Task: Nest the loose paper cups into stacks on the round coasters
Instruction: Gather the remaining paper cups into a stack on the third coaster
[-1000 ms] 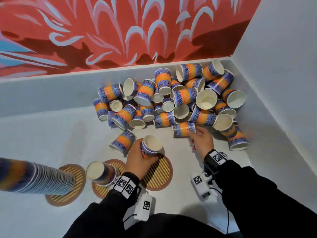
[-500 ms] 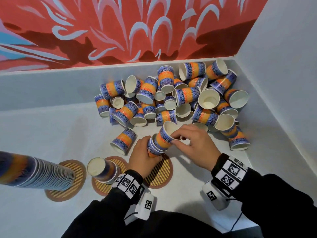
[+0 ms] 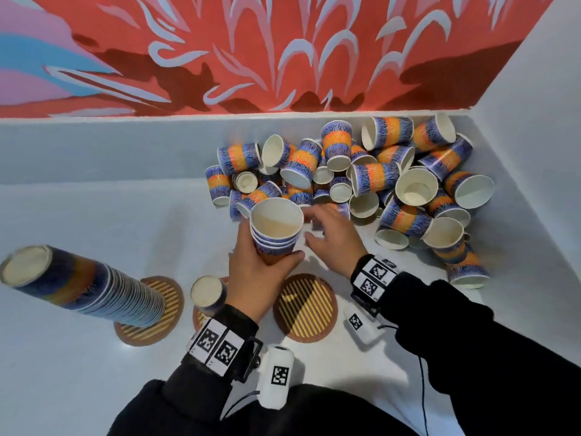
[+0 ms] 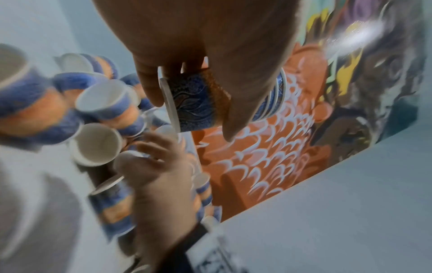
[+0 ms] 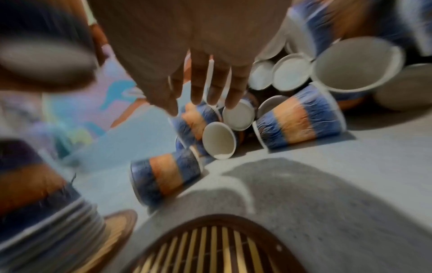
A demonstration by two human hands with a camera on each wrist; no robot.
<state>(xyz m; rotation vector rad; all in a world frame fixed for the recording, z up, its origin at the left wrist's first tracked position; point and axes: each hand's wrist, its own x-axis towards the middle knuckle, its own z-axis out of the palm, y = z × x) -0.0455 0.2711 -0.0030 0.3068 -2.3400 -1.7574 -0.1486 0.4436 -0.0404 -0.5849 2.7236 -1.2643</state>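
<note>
My left hand (image 3: 261,262) grips a small nested stack of blue-and-orange paper cups (image 3: 276,229), mouth up, above the table; the left wrist view shows the same stack (image 4: 196,103) between thumb and fingers. My right hand (image 3: 330,234) reaches with straight, spread fingers toward the pile of loose cups (image 3: 377,177) and holds nothing; its fingertips (image 5: 210,96) hover just over the nearest cups. A striped round coaster (image 3: 305,306) lies bare below my hands. A tall inverted cup stack (image 3: 88,287) stands on the left coaster (image 3: 163,294). A short inverted stack (image 3: 209,292) stands on the middle coaster.
The white table sits in a corner: a low white ledge under a red mural (image 3: 283,51) at the back, a white wall (image 3: 534,121) on the right. The loose pile fills the back right corner. One cup (image 5: 166,177) lies on its side in front of the pile.
My right hand let go of the cup it was pushing into the stack and moved back toward the pile. My left hand lifted the stack and turned it mouth up.
</note>
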